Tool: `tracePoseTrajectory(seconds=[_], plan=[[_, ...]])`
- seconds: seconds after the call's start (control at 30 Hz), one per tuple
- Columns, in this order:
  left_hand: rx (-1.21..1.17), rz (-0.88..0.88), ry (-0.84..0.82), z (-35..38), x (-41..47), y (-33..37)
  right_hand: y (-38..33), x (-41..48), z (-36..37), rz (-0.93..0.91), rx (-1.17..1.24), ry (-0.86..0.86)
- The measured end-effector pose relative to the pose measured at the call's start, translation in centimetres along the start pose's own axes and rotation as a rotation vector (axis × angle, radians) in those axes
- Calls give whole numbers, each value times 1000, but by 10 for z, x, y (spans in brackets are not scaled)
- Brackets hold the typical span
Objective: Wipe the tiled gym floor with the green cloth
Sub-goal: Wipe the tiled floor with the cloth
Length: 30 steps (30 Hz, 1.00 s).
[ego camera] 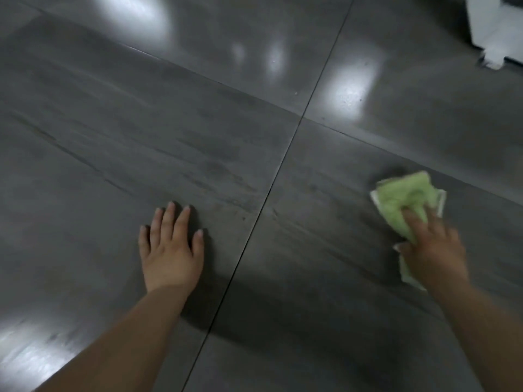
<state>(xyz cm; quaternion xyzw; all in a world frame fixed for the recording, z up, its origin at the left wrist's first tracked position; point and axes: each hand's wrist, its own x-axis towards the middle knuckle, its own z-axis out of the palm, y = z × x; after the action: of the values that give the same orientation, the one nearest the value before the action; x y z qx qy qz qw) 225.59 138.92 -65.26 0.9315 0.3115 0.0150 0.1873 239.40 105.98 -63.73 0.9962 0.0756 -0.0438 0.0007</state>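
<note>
The floor [175,131] is made of large dark grey glossy tiles with thin grout lines that cross near the upper middle. A crumpled green cloth [402,198] lies on the tile at the right. My right hand [430,244] presses down on the cloth's near part, fingers over it, and looks blurred. My left hand [171,250] rests flat on the tile left of the long grout line, fingers spread, with nothing under it.
A white object [495,26] with a base stands on the floor in the far right corner. Bright light reflections lie on the far tiles and at the lower left edge.
</note>
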Motion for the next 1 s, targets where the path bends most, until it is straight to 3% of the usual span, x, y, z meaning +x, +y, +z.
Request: tracePoseTrajectory(seconds=[0.1, 0.17, 0.23, 0.3, 0.37, 0.47, 0.5, 0.57, 0.7, 0.77, 0.83, 0.9, 0.97, 1.0], plan=[[20, -40, 41, 6, 18, 2, 11, 28, -8, 267, 67, 54], [51, -47, 38, 9, 17, 0, -18, 64, -14, 497, 187, 77], [71, -49, 30, 12, 18, -3, -61, 109, -16, 592, 278, 83], [85, -37, 11, 13, 21, -4, -126, 145, -16, 395, 251, 78], [66, -39, -10, 13, 24, -5, -212, 143, -13, 38, 279, 13], [54, -20, -69, 9, 24, -9, -320, 56, 10, -477, 294, 53], [78, 16, -83, 8, 24, -10, -335, 30, 17, -535, 307, 33], [84, 31, -69, 7, 24, -10, -327, 18, 15, -591, 343, -88], [28, -25, 5, 10, 24, -9, -234, 67, 17, -688, 165, 129], [46, -17, 38, 8, 23, -6, -156, 79, 14, -544, 89, 179], [49, -10, 41, 8, 22, -4, -66, 70, 7, -287, 31, 154], [54, 2, 42, 8, 23, -2, -5, 41, -4, 33, 121, 151], [60, -12, 26, 8, 24, -1, -4, 13, -2, 438, 210, 145], [67, -17, 13, 7, 24, -1, -23, 2, 4, 555, 228, 143]])
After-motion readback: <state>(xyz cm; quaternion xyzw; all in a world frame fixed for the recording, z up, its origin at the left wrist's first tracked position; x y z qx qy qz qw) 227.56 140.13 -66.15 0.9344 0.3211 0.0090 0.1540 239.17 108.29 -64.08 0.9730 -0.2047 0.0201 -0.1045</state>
